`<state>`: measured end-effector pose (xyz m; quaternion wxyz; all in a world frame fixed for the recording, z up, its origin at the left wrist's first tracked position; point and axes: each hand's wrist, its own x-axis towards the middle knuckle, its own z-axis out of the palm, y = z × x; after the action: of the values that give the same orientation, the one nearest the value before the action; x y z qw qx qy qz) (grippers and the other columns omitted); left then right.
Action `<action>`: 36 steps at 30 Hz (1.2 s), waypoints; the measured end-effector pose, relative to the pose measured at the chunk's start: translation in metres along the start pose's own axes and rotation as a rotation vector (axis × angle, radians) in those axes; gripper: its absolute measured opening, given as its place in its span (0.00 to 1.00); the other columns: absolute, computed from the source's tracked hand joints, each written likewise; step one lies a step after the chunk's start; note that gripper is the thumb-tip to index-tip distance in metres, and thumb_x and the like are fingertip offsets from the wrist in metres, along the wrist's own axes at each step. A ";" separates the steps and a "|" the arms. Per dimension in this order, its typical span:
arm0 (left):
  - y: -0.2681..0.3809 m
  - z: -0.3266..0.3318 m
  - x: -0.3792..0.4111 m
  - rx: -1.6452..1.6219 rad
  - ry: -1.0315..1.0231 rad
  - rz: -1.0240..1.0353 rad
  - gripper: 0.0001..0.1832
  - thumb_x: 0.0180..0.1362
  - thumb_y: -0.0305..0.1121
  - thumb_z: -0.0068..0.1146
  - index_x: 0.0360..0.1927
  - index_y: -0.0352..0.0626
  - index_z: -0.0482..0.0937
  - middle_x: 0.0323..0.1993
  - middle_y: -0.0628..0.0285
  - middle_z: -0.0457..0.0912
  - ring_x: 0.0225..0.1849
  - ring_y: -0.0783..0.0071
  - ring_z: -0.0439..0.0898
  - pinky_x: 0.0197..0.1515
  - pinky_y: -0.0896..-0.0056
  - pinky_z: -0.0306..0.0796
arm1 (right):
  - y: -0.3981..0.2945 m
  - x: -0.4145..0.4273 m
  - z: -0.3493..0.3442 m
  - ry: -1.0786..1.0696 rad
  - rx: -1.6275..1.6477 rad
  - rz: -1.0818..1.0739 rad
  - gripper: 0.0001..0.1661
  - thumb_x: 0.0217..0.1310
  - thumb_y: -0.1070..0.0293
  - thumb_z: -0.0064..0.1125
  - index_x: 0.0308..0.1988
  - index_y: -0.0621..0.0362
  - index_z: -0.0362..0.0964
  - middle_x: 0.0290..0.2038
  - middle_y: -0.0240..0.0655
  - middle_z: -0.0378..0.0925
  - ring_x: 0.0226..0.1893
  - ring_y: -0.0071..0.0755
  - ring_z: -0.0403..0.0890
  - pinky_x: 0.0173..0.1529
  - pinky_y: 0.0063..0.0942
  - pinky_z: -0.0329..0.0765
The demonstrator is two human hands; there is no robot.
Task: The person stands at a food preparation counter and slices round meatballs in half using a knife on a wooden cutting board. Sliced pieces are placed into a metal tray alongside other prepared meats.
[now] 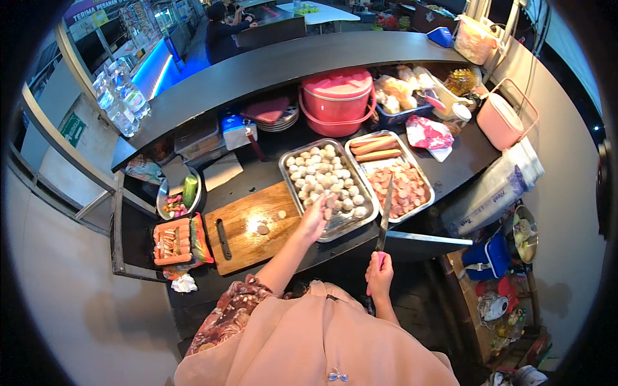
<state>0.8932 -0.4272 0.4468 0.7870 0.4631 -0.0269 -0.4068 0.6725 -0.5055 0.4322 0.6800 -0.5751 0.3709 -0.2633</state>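
Observation:
My right hand [380, 279] grips the pink handle of a kitchen knife [385, 223], its long blade pointing away from me past the near edge of a metal tray [431, 197]. Sliced sausage [400, 186] fills most of that tray, with several whole sausages [375, 146] at its far end. My left hand [316, 219] is over the near left side of another metal tray [333, 235] full of pale meatballs [316, 169]. Whether its fingers hold a meatball is unclear. Left of it, a wooden cutting board [246, 219] carries two small round slices [262, 230].
A sausage pack [172, 241] and a bowl [163, 198] with a cucumber [189, 191] and shallots stand at the left. Behind the trays are a red lidded bucket [338, 103] and stacked plates [280, 123]. Water bottles [120, 99] stand on the raised counter [270, 60]; a person [222, 34] is beyond.

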 end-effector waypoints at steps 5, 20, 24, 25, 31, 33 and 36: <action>-0.005 -0.013 0.014 0.256 -0.133 0.020 0.30 0.67 0.51 0.29 0.60 0.39 0.66 0.67 0.59 0.58 0.71 0.69 0.46 0.70 0.65 0.33 | -0.008 -0.006 0.036 -0.009 0.058 -0.022 0.10 0.65 0.62 0.50 0.35 0.57 0.64 0.15 0.23 0.61 0.11 0.13 0.61 0.14 0.15 0.57; 0.034 -0.103 -0.058 1.635 0.578 0.629 0.08 0.52 0.34 0.56 0.35 0.49 0.79 0.38 0.65 0.77 0.45 0.65 0.71 0.55 0.56 0.53 | -0.018 0.021 0.080 -0.270 -0.176 -0.131 0.09 0.65 0.65 0.49 0.34 0.57 0.63 0.16 0.24 0.61 0.12 0.13 0.61 0.14 0.15 0.58; 0.032 -0.098 -0.058 1.554 0.517 0.609 0.08 0.50 0.39 0.59 0.34 0.53 0.79 0.33 0.67 0.79 0.45 0.66 0.72 0.55 0.55 0.52 | -0.021 0.032 0.084 -0.319 -0.233 -0.162 0.11 0.63 0.64 0.53 0.36 0.60 0.66 0.17 0.25 0.65 0.14 0.15 0.65 0.18 0.18 0.62; 0.030 -0.088 -0.058 1.480 0.469 0.603 0.08 0.50 0.40 0.59 0.34 0.54 0.79 0.32 0.67 0.79 0.44 0.67 0.72 0.55 0.54 0.51 | -0.023 0.033 0.084 -0.316 -0.220 -0.163 0.11 0.63 0.64 0.53 0.35 0.60 0.66 0.16 0.25 0.65 0.14 0.15 0.65 0.17 0.18 0.62; -0.007 -0.040 -0.039 1.462 0.308 0.687 0.10 0.50 0.39 0.61 0.37 0.53 0.79 0.35 0.69 0.80 0.44 0.70 0.73 0.55 0.56 0.51 | -0.028 0.041 0.064 -0.293 -0.201 -0.098 0.11 0.63 0.63 0.52 0.35 0.60 0.66 0.17 0.25 0.66 0.15 0.15 0.66 0.18 0.18 0.62; -0.014 -0.034 -0.035 1.462 0.285 0.747 0.10 0.51 0.38 0.60 0.38 0.52 0.78 0.36 0.69 0.80 0.45 0.70 0.73 0.55 0.56 0.51 | -0.025 0.043 0.056 -0.297 -0.254 -0.105 0.11 0.63 0.63 0.53 0.35 0.60 0.66 0.17 0.26 0.67 0.15 0.16 0.66 0.19 0.19 0.63; -0.008 -0.034 -0.045 1.372 0.355 0.770 0.08 0.53 0.31 0.56 0.39 0.49 0.78 0.39 0.66 0.79 0.46 0.65 0.75 0.52 0.60 0.59 | -0.016 0.044 0.047 -0.315 -0.335 -0.166 0.12 0.63 0.62 0.53 0.36 0.61 0.67 0.17 0.27 0.67 0.16 0.17 0.67 0.20 0.20 0.64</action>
<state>0.8728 -0.3754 0.4367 0.4048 0.8591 -0.3030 0.0795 0.7372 -0.5156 0.4418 0.6006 -0.7422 0.2506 -0.1602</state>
